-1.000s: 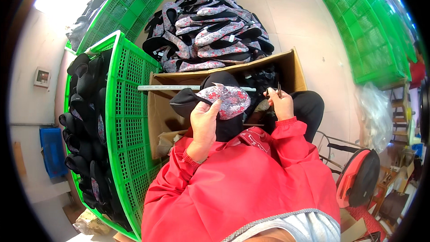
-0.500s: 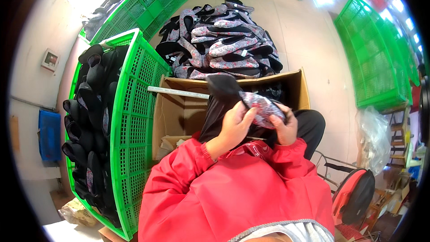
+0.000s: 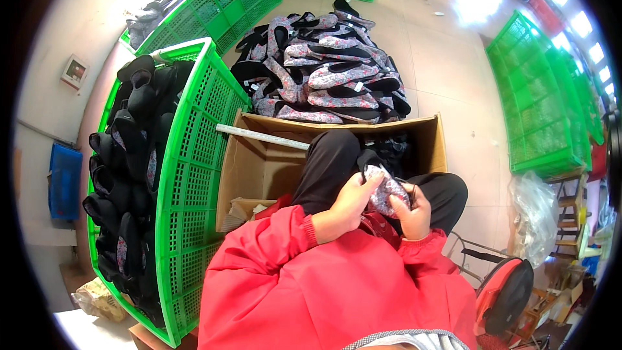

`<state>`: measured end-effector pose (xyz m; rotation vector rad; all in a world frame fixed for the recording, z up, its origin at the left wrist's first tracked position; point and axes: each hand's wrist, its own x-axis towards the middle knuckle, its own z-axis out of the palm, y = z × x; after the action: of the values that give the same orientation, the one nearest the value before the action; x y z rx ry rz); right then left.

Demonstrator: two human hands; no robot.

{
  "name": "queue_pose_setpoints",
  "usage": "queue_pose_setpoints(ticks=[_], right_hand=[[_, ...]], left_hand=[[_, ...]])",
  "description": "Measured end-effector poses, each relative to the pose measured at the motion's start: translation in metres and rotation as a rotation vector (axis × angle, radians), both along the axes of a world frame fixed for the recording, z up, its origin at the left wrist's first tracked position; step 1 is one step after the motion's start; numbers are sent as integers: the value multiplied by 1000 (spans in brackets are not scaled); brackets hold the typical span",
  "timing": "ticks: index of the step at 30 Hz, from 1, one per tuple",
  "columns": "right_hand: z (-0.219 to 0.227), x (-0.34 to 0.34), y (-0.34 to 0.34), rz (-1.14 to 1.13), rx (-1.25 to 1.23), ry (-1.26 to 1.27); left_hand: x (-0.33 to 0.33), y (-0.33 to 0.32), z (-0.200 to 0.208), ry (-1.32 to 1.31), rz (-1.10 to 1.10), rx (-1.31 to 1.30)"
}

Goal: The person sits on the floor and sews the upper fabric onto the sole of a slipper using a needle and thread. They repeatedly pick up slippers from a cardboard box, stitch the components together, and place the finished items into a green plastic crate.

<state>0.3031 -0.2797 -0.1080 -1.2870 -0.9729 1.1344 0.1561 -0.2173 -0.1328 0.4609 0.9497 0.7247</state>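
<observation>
Right now, the floral slipper (image 3: 387, 198) is just right of the centre of the frame, between your two hands, its grey-and-red patterned side showing and a black part at its upper end. Your left grip (image 3: 348, 202) pinches it from the left, thumb laid along the fabric, while your right grip (image 3: 414, 214) pinches its right edge, the thumb pressed on the pattern. Beneath, your knees in black trousers (image 3: 330, 165) rise at an open cardboard box (image 3: 254, 170) in the middle of the frame; a pale bar (image 3: 259, 135) slants across the box's left part. Beyond its far edge, at upper centre, a heap of floral slippers (image 3: 343, 78) lies on the floor (image 3: 447, 84). On the left side of the frame stands a green crate (image 3: 194, 175) packed with black slippers (image 3: 129, 149). More green crates (image 3: 541, 97) stand at upper right, above clear plastic (image 3: 534, 217).
</observation>
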Motion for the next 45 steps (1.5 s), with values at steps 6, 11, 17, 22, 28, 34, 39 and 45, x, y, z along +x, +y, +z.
queue_pose_setpoints(ticks=[6,11,17,22,28,34,39,45], right_hand=[[6,-36,0,157,36,-227],[13,-47,16,317,-3,-223],[5,-57,32,382,-171,-146],[-9,-54,45,349,-170,-125],[-15,-69,63,249,-129,-150],[-43,-75,98,181,-257,203],[-20,-69,116,217,-368,465],[-20,-67,117,143,-379,477]], left_hand=[[-52,4,51,99,-11,-181],[-73,7,25,211,37,-32],[-84,3,5,835,87,699],[-79,11,32,1025,39,1135],[-73,14,44,1214,-15,1293],[-85,27,44,1214,27,1165],[-96,10,17,679,72,573],[-95,2,19,692,-9,598]])
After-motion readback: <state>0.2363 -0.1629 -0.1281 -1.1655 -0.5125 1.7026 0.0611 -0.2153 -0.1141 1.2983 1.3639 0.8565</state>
